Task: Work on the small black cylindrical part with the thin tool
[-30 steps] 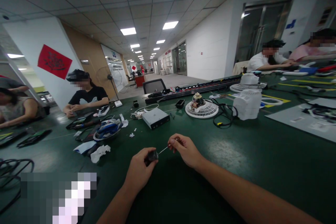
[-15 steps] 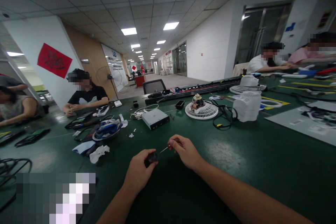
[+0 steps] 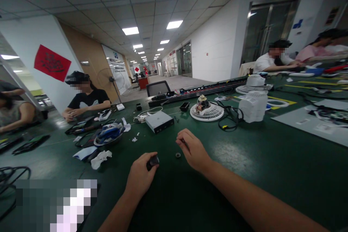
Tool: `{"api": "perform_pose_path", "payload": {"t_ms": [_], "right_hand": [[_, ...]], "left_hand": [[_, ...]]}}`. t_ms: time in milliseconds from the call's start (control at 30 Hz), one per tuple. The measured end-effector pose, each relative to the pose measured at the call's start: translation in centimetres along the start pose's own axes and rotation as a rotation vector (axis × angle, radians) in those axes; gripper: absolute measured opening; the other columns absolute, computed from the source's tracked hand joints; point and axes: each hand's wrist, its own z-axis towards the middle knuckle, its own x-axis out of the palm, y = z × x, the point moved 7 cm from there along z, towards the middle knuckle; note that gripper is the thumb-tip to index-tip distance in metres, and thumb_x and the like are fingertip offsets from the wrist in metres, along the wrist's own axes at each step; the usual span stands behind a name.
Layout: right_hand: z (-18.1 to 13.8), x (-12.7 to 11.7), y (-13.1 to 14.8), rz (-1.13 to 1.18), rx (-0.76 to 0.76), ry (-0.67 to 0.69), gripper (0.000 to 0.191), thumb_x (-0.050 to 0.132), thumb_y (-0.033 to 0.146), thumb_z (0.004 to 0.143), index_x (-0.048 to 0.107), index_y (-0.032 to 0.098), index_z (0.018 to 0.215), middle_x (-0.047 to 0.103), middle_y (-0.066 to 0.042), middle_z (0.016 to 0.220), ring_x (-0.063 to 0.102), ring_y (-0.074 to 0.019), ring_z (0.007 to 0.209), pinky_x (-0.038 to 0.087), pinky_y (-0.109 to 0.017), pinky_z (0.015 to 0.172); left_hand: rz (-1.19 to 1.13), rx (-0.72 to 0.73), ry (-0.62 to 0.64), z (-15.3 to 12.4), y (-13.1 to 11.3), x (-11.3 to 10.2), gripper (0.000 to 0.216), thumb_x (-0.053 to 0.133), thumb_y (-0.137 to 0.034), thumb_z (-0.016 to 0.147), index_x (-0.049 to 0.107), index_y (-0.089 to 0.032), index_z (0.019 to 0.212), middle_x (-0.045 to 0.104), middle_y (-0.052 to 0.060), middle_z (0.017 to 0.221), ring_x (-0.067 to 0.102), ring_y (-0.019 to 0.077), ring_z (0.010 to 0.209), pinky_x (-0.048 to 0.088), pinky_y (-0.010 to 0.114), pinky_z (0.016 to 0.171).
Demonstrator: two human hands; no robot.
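My left hand (image 3: 141,174) grips a small dark, rounded part (image 3: 153,162) between thumb and fingers, just over the green table (image 3: 217,192). To its right, my right hand (image 3: 193,149) is raised, with thumb and fingertips drawn together. Whatever they hold, if anything, is hidden. Between the two hands, below the right fingertips, is a small round metallic piece (image 3: 178,155). I cannot tell whether it rests on the table or is in the air.
Ahead are a silver box-shaped drive (image 3: 160,121), a small black tray (image 3: 184,106) and a white fan grille (image 3: 207,112) carrying a motor. A white housing (image 3: 253,106) stands to the right. Crumpled white material (image 3: 101,159) lies left. Other people sit around the table.
The thin metal rod between my hands no longer shows. My right hand has risen slightly, my left has shifted a little left, and the small round metallic piece now appears between them.
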Motion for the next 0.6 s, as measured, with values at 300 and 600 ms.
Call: {"api": "perform_pose_path", "payload": {"t_ms": [300, 600], "right_hand": [[-0.6, 3.6, -5.0, -0.322, 0.239, 0.466, 0.012, 0.076, 0.033, 0.081, 0.075, 0.022, 0.079, 0.068, -0.008, 0.081, 0.058, -0.0256, 0.084, 0.043, -0.034, 0.071], [-0.9, 3.7, -1.7, -0.2, 0.159, 0.415, 0.024, 0.075, 0.028, 0.079, 0.076, 0.02, 0.101, 0.068, -0.008, 0.087, 0.062, -0.0222, 0.084, 0.047, -0.032, 0.073]], "left_hand": [[-0.007, 0.002, 0.023, 0.1, 0.0, 0.1, 0.037, 0.065, -0.022, 0.08, 0.069, -0.023, 0.116, 0.073, 0.005, 0.11, 0.069, 0.0245, 0.099, 0.053, 0.04, 0.092], [-0.074, 0.033, 0.058, -0.2, -1.0, 0.4, 0.037, 0.067, -0.023, 0.079, 0.069, -0.024, 0.116, 0.072, 0.005, 0.111, 0.068, 0.0245, 0.101, 0.053, 0.039, 0.09]]}}
